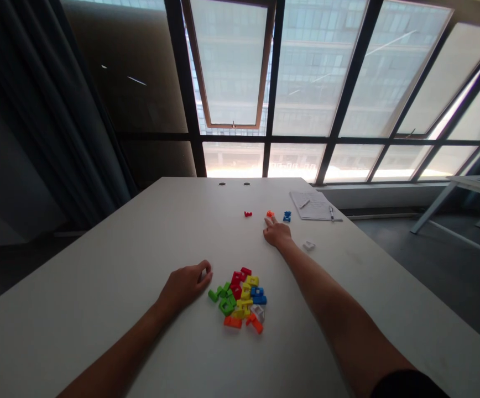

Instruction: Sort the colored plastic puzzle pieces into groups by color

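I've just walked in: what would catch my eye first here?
The bright heap of coloured blocks in the middle of the white table, with the left hand curled beside it. Farther off, the right hand reaches toward a small orange piece lying between a red piece and a blue piece.

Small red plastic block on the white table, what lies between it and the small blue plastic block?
A small orange plastic block lies between them, with the right hand at its near side, as seen in the head view.

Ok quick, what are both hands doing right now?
Left hand: curled shut beside the block pile, nothing visible in it.
Right hand: open, reaching to the orange block.
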A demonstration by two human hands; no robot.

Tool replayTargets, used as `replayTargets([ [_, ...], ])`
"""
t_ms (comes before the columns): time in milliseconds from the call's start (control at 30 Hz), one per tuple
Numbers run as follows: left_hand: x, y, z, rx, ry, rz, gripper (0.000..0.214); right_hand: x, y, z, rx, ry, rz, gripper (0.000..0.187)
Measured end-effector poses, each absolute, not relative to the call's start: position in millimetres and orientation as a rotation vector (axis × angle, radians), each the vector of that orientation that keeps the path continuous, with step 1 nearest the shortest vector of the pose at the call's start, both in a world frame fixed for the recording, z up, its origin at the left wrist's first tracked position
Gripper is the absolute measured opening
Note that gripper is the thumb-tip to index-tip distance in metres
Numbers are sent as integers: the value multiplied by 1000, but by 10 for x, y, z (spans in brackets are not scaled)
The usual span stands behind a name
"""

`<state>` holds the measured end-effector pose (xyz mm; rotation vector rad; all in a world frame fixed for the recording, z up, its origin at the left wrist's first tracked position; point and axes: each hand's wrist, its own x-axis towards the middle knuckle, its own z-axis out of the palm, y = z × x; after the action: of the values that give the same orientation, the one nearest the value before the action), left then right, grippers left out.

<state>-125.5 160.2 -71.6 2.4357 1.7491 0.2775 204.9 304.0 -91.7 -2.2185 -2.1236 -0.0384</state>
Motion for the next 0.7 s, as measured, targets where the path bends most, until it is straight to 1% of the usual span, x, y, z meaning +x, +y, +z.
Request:
replayTargets([
  [133, -1249, 1593, -700, 2437, 1760, 259, 22, 2042, 2988, -916, -2222, -2067, -59, 67],
  [233, -1248, 1587, -692, 2427, 1759, 258, 22, 2038, 2876, -912, -2185, -2026, -66, 67],
  [600, -1276, 1610, -729, 2446, 1718, 296, 24, 1929, 2100, -944, -2021, -2171, -100, 42],
  [700, -1280, 1600, -721, 2445, 1707, 309, 23, 1867, 1816, -948, -1934, -2253, -114, 42],
])
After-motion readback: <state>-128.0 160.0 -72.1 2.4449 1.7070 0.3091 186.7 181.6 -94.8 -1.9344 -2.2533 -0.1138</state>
